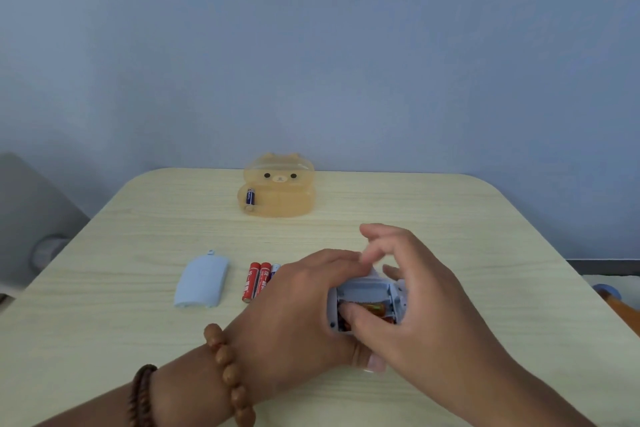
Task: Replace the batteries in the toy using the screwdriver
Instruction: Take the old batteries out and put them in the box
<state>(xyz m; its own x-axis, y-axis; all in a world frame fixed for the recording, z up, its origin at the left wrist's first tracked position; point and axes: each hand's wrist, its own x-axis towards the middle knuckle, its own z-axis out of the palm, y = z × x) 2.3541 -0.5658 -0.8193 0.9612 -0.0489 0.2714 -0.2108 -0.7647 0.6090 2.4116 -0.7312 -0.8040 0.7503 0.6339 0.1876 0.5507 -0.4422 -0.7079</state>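
head view. a person is working at a pale wooden table (450,218). the left hand (298,308), wearing a light bead bracelet (225,367) and a darker bracelet (142,395) on the wrist, is gripping the toy (363,289) from its left side, with the fingers wrapping over its far edge and the thumb curling under its near edge. the toy, a pale blue-grey casing, is sitting between the two hands near the table's front centre, with its battery compartment lying open and facing up. the right hand (422,305) is closing on the toy from the right; its bent thumb is pressing on an orange battery (375,308) lying in the compartment, while its other fingers are arching, blurred, above the toy's far side, and whether they are touching it cannot be told. the pale blue battery cover (202,282) is lying well left of the toy. two red batteries (256,282) are lying side by side between the cover and the left hand, with a third battery (276,269) showing partly behind that hand. a translucent bear-shaped box (277,189) is standing at the table's far edge, holding a blue battery (250,197).
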